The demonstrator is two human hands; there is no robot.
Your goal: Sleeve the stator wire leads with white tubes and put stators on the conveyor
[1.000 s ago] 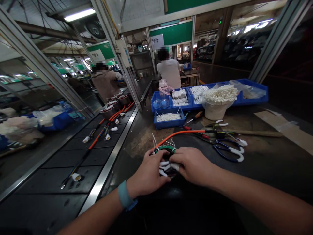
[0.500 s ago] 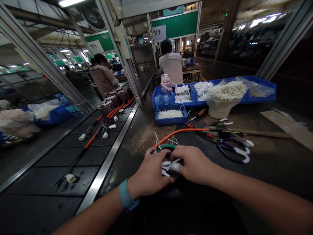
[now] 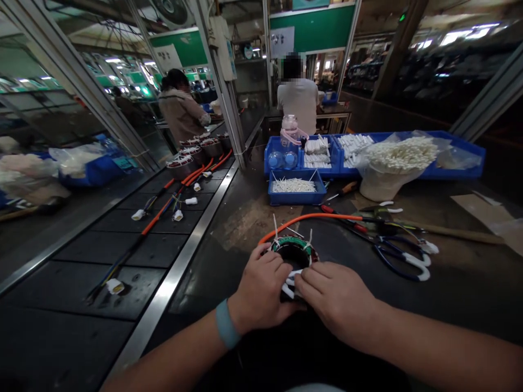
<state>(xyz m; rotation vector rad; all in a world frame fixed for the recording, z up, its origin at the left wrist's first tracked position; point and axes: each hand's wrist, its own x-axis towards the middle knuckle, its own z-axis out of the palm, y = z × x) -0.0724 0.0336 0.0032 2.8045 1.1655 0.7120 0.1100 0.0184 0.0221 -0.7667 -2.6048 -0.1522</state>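
A ring-shaped motor stator with a green band stands on the dark bench in front of me. White cable ties stick up from its far rim, and an orange cable curves away to the right behind it. My left hand is closed around the stator's left and near side. My right hand has its fingers bent over the near right rim, pressed on white-sleeved wires. The fingertips of both hands are partly hidden. The stator's near side is mostly covered by the hands.
Behind the stator is a small blue bin of cable ties. Larger blue bins hold white sleeves and a bottle. Pliers lie on the right. On the left, a conveyor carries several stators with orange cables. Two co-workers stand farther back.
My right hand has shifted right and turned flatter over the near rim, uncovering more of the green ring and its opening. The white end it pinched is now hidden. The view has shifted slightly.
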